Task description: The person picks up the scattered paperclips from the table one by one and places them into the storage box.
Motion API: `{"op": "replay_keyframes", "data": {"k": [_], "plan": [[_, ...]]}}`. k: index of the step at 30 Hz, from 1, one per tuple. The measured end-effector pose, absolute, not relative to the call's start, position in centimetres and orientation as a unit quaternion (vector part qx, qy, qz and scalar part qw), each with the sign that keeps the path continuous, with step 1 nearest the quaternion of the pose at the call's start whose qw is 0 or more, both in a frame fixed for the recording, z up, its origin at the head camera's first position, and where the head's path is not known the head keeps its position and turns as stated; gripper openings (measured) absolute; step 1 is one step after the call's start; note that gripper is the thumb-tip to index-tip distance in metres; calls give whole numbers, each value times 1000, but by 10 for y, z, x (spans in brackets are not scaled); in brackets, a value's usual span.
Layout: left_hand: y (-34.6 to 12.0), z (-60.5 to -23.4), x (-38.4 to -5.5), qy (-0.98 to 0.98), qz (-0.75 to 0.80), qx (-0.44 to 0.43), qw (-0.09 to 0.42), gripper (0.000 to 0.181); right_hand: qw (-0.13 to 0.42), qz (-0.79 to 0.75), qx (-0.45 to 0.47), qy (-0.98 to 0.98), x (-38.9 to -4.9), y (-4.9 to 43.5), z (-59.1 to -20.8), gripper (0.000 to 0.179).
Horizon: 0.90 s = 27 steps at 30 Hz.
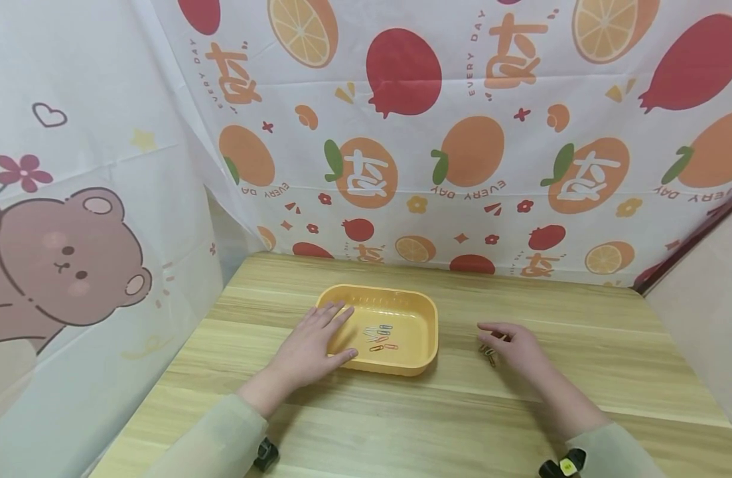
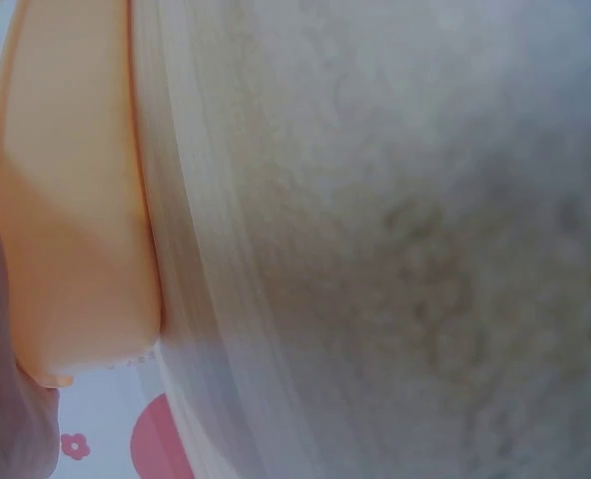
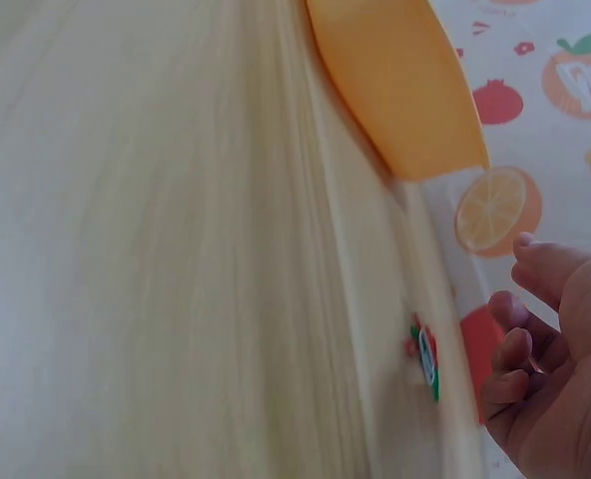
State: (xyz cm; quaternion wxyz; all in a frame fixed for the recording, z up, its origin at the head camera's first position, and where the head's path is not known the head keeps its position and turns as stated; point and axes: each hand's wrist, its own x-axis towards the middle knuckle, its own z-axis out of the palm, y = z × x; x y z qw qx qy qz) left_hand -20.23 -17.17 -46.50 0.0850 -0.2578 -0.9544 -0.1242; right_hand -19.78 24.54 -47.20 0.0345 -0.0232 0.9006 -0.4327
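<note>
A yellow plastic tray [image 1: 425,332] stands on the wooden table, with several coloured paper clips [image 1: 380,337] on its floor. My left hand [image 1: 312,345] rests at the tray's left front corner, its fingers spread over the left side and the thumb along the front rim. To the right of the tray, my right hand [image 1: 517,348] hovers with loosely bent fingers beside a small group of paper clips [image 1: 492,360]. In the right wrist view these clips [image 3: 426,356] lie on the table in red, green and white, apart from the fingers, which show nothing held.
The wood-grain table [image 1: 389,425] extends on all sides of the tray. Behind it hangs a white cloth [image 1: 413,219] printed with fruit, and another cloth with a bear [image 1: 73,259] hangs on the left. Each forearm wears a dark wrist device [image 1: 267,454].
</note>
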Motion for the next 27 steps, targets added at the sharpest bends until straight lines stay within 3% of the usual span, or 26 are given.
{"op": "replay_keyframes", "data": {"k": [8, 15, 27], "plan": [[-172, -465, -203, -956, -126, -254, 81, 81, 43, -426, -19, 904, -194, 258, -477, 39], [-172, -465, -202, -954, -123, -259, 88, 82, 4, -345, -71, 936, -190, 265, -486, 25], [-172, -465, -202, -954, -130, -257, 84, 81, -33, -236, -136, 962, -187, 275, -491, 21]]}}
